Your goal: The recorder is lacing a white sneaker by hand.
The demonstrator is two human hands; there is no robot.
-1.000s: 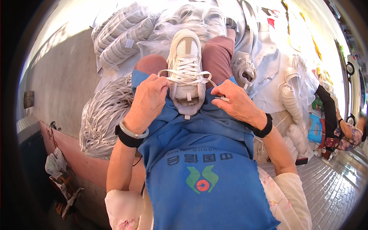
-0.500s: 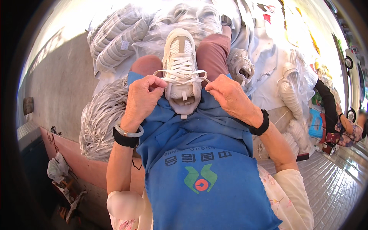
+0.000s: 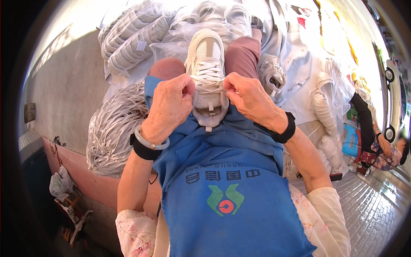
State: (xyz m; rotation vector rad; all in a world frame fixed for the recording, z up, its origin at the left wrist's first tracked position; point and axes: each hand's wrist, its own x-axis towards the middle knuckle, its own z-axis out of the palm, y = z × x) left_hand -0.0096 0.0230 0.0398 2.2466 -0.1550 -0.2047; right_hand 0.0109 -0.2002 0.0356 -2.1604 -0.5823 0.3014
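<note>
A pale beige sneaker (image 3: 208,49) rests on my lap between my knees, its toe pointing away and its heel toward me. White shoelaces (image 3: 208,72) criss-cross up its front. At the left side of the shoe's collar, my left hand (image 3: 171,100) is closed in a pinch on the lace. Opposite it, my right hand (image 3: 248,96) pinches the lace at the right side. The fingertips of both hands nearly touch the shoe, and the lace ends are mostly hidden in them. A blue apron (image 3: 222,171) covers my lap.
A big bundle of loose laces (image 3: 115,128) lies to my left. Plastic-wrapped stacks of shoes (image 3: 139,45) sit beyond my knees. Another sneaker (image 3: 272,77) lies by my right knee, with a bagged stack (image 3: 323,105) farther right. A person (image 3: 383,147) sits at the far right.
Both hands have moved inward, closer to the shoe. The lace loops that stood out wide at either side are now drawn in close to the collar.
</note>
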